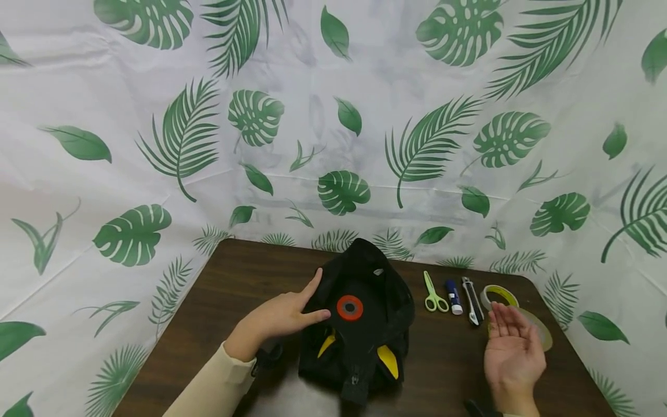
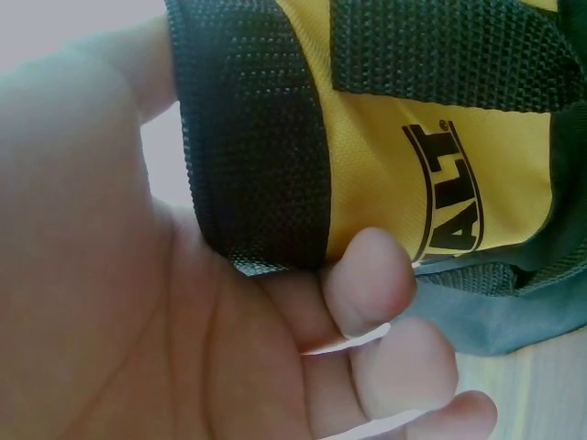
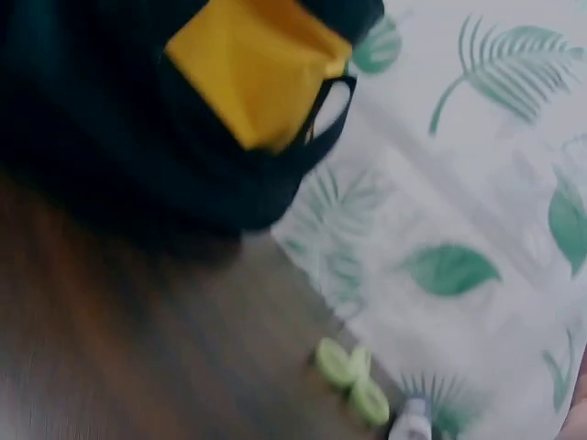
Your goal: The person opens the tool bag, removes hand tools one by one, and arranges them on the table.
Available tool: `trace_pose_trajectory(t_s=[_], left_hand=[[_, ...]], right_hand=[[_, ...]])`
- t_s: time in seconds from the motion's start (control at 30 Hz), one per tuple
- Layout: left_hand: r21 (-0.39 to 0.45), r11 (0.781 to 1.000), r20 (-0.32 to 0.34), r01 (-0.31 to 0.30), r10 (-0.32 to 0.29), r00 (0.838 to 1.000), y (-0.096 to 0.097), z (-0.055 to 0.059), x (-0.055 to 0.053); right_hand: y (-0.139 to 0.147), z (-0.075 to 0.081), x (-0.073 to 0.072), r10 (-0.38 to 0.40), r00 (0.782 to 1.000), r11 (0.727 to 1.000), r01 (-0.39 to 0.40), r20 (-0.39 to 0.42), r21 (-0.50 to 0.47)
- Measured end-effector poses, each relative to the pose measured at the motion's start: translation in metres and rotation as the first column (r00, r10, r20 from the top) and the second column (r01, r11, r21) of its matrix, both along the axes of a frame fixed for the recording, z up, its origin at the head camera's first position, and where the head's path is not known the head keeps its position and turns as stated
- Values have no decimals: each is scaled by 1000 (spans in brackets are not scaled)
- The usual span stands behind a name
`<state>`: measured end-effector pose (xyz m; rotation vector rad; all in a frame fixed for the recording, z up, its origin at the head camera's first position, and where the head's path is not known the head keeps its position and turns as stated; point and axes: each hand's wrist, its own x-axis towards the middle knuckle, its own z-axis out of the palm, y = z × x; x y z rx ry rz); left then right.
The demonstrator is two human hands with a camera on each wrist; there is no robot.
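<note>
A black and yellow tool bag (image 1: pixel 365 347) stands on the dark wooden table, with a red-orange ring patch on its front. Its yellow side panel (image 2: pixel 385 183) shows the letters "ALT" in the left wrist view. My left hand (image 1: pixel 281 321) holds the bag's left edge, thumb across the front and fingers along the side. My right hand (image 1: pixel 513 350) is palm up over the table's right side, fingers loosely extended, holding nothing. Behind its fingers lie a tape roll (image 1: pixel 487 296) and a wider tape roll (image 1: pixel 544 333), partly hidden.
Green-handled scissors (image 1: pixel 436 301), a blue glue stick (image 1: pixel 453 298) and a box cutter (image 1: pixel 472 301) lie in a row right of the bag. Leaf-printed white cloth (image 1: pixel 292 191) hangs behind the table (image 1: pixel 219 289).
</note>
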<state>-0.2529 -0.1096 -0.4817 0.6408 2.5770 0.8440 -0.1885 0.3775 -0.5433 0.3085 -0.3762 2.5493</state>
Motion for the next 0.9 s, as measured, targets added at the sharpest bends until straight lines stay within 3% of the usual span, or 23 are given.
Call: trace_pose_trajectory(t_s=[0.1, 0.17, 0.3, 0.4, 0.5, 0.6, 0.77, 0.83, 0.9], left_hand=[[7, 1000, -1, -2, 2, 1000, 1, 0, 0], [11, 1000, 0, -2, 2, 1000, 1, -1, 0], [11, 1000, 5, 3, -3, 1000, 1, -4, 1], [16, 1000, 6, 6, -6, 1000, 1, -7, 1], [21, 1000, 5, 8, -9, 1000, 1, -8, 1], [15, 1000, 3, 7, -7, 1000, 0, -8, 0], [16, 1000, 3, 1, -1, 1000, 0, -6, 0], [17, 1000, 3, 2, -2, 1000, 0, -6, 0], [19, 1000, 3, 2, -2, 1000, 1, -6, 0]], right_hand=[[-6, 9, -6, 113, 994, 991, -113, 4, -70], [-10, 15, -9, 209, 978, 967, -209, -15, -144], [-18, 27, -10, 365, 931, 887, -358, -34, -292], [-28, 39, -13, 436, 899, 833, -416, -30, -366], [-42, 55, -14, 486, 873, 796, -463, -45, -391], [-63, 74, -13, 511, 855, 786, -504, -83, -358], [-100, 100, -9, 556, 819, 802, -573, -142, -167], [-114, 108, -8, 577, 808, 805, -587, -124, -80], [-127, 115, -9, 597, 800, 802, -597, -54, 22]])
